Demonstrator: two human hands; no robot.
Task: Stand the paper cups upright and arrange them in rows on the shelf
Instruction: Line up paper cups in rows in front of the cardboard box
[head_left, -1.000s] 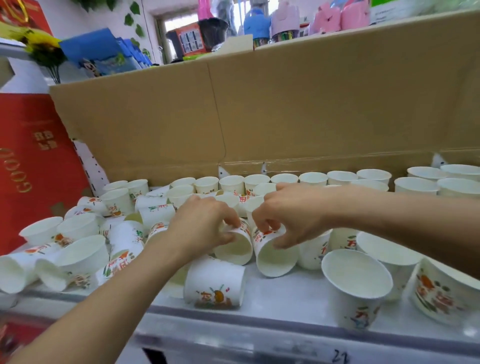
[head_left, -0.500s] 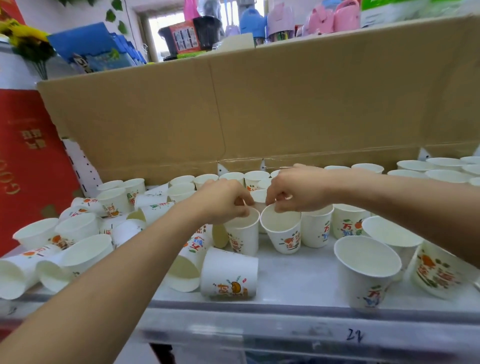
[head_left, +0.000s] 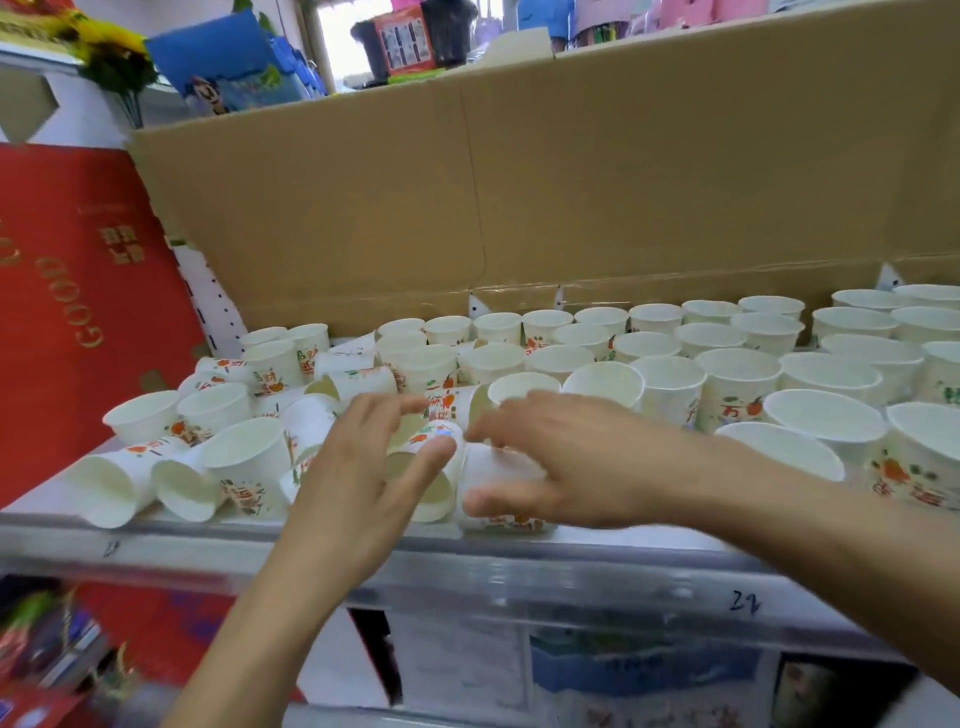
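White shelf (head_left: 171, 538) crowded with paper cups (head_left: 737, 384), cardboard sheet (head_left: 623, 182) standing behind.

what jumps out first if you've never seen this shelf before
Upright cups stand in rows across the back and right of the shelf, while tipped cups lie jumbled at the left front. The left hand and right hand reach with fingers spread over more fallen ones at the front middle. A tall cardboard wall stands right behind.
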